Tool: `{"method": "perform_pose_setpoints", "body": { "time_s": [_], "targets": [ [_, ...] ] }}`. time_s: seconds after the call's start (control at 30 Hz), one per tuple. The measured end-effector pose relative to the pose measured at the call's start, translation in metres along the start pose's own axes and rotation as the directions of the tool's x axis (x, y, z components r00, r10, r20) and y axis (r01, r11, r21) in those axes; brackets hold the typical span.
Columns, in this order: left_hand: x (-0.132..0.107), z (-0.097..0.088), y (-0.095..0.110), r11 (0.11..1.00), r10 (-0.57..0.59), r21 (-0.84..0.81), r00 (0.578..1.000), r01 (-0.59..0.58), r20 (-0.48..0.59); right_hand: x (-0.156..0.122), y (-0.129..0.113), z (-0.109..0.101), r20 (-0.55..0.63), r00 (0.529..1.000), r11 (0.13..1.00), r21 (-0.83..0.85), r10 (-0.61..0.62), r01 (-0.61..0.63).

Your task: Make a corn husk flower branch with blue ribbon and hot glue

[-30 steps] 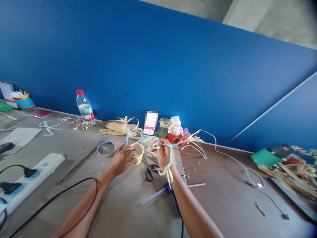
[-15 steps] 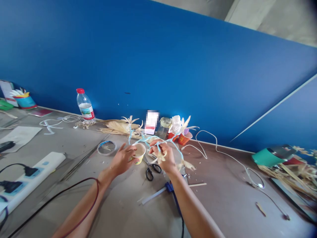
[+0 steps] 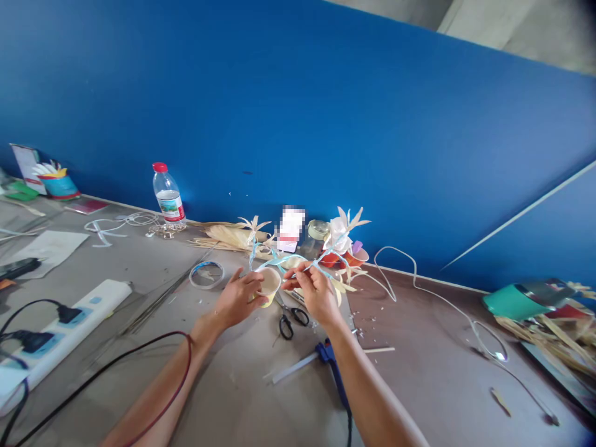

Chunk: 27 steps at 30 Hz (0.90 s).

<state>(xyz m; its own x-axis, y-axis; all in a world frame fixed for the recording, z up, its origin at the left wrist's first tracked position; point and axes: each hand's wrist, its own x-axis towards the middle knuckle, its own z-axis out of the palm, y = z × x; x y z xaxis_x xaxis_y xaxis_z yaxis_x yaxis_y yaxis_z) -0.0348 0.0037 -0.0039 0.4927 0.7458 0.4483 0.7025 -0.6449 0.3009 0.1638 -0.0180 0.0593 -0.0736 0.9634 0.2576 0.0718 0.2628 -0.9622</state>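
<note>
- Your left hand (image 3: 238, 299): fingers curved round the pale cup (image 3: 272, 298), on the surface (image 3: 242, 391).
- Your right hand (image 3: 317, 290): fingers pinching one blue-wrapped stem (image 3: 329, 249), right of cup.
- Black-handled scissors (image 3: 285, 326): near cup.

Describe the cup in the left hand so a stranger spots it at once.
Start at the blue partition, then the grey table below it. There, the left hand holds the cup. It is pale yellow, unlike the red cups by the partition.
</note>
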Motion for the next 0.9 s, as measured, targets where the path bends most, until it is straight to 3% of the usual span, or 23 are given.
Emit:
{"method": "perform_pose_setpoints", "body": {
  "time_s": [0.37, 0.57, 0.9],
  "targets": [
    [0.000, -0.003, 0.006, 0.999, -0.039, -0.011, 0.999, 0.039, -0.003, -0.006, 0.011, 0.000, 0.047, 0.987, 0.974, -0.158, -0.153, 0.159],
    [0.004, -0.007, 0.013, 0.989, -0.133, -0.063, 0.990, 0.136, 0.046, -0.013, 0.015, 0.002, 0.024, 0.985, 0.964, -0.199, -0.173, 0.174],
    [0.008, -0.008, 0.016, 0.982, -0.161, -0.099, 0.987, 0.163, 0.028, -0.018, 0.013, 0.007, -0.005, 0.979, 0.951, -0.235, -0.206, 0.199]
  ]
}}
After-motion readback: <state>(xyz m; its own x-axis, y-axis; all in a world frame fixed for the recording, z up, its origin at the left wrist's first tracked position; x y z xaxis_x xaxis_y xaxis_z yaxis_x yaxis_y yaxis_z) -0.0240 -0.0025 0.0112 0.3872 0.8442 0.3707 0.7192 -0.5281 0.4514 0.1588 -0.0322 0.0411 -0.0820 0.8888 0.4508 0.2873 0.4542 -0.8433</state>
